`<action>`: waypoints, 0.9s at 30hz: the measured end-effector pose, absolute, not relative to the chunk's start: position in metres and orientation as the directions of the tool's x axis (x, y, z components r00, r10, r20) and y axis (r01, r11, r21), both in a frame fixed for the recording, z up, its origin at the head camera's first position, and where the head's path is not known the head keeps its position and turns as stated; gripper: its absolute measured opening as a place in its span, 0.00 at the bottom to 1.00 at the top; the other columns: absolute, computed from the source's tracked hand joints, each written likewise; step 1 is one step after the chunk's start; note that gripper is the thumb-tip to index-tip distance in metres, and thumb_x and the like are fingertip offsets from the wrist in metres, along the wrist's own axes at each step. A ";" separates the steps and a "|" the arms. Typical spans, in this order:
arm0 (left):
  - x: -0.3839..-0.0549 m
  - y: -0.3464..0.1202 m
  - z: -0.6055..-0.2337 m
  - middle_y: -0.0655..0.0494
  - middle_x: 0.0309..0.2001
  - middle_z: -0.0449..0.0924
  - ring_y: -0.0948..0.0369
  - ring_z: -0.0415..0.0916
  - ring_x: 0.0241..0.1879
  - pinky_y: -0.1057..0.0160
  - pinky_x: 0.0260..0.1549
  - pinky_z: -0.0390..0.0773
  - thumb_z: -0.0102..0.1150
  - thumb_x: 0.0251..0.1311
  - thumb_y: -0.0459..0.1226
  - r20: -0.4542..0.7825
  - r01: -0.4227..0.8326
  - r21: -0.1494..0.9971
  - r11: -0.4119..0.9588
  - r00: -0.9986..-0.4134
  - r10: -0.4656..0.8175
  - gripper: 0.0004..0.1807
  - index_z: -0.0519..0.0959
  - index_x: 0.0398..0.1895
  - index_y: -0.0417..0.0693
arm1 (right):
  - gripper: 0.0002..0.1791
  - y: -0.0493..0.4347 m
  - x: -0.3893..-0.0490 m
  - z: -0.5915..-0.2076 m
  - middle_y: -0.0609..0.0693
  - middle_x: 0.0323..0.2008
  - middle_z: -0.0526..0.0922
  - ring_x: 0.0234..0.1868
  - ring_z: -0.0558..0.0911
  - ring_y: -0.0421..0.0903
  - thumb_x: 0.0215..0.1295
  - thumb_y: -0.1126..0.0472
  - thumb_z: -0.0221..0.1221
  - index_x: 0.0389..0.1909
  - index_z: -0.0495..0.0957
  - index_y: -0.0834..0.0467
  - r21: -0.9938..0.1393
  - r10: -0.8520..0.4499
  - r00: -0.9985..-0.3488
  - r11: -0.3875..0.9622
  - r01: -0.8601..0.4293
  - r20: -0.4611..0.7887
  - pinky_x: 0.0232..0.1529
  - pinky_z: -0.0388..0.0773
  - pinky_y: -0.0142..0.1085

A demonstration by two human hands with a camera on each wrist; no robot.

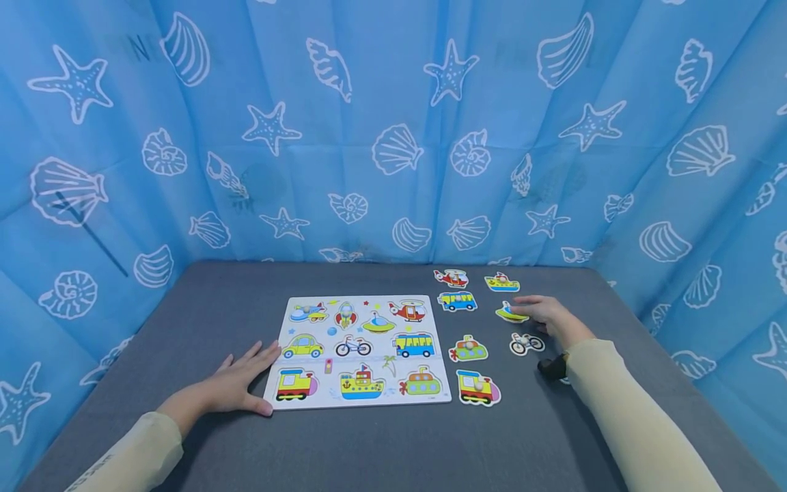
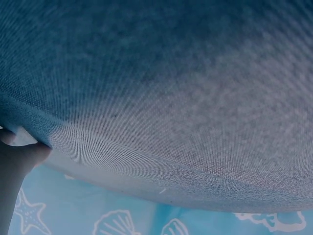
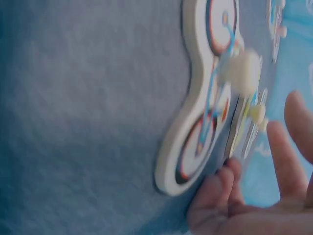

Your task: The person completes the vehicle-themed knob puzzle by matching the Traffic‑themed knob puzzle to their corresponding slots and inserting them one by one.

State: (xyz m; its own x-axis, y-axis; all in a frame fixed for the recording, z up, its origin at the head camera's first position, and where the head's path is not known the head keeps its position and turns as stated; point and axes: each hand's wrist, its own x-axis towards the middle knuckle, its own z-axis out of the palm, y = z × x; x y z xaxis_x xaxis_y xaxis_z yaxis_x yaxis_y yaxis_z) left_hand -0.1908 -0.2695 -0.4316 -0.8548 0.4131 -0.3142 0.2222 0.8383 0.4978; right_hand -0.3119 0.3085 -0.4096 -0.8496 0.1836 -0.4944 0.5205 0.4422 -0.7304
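Note:
My left hand (image 1: 240,383) rests at the left edge of the white puzzle board (image 1: 369,361), fingers spread, with the thumb by the near corner. In the left wrist view only part of that hand (image 2: 19,159) shows. At the right, my right hand (image 1: 551,319) reaches over the flying saucer piece (image 1: 510,313), fingertips overlapping its right side. Seen from the right wrist, thumb and forefinger stand apart with nothing between them, and the other fingers curl loosely. The bicycle piece (image 1: 527,344), with its pale knob, lies just nearer than this hand.
Right of the board lie a helicopter piece (image 1: 451,278), a bus piece (image 1: 458,301), a ship piece (image 1: 502,282), a submarine piece (image 1: 468,349) and a train piece (image 1: 478,388). A blue shell-print curtain (image 1: 393,137) hangs behind the grey table (image 1: 369,451).

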 end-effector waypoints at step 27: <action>-0.192 -0.269 -0.433 0.38 0.76 0.42 0.33 0.31 0.72 0.25 0.58 0.30 0.71 0.44 0.60 -0.317 0.214 0.502 0.838 -0.856 0.409 0.63 0.48 0.76 0.41 | 0.30 0.327 -0.332 -0.421 0.64 0.69 0.60 0.61 0.65 0.60 0.64 0.53 0.64 0.66 0.72 0.57 -0.643 0.164 -0.824 0.551 0.532 -0.542 0.48 0.67 0.43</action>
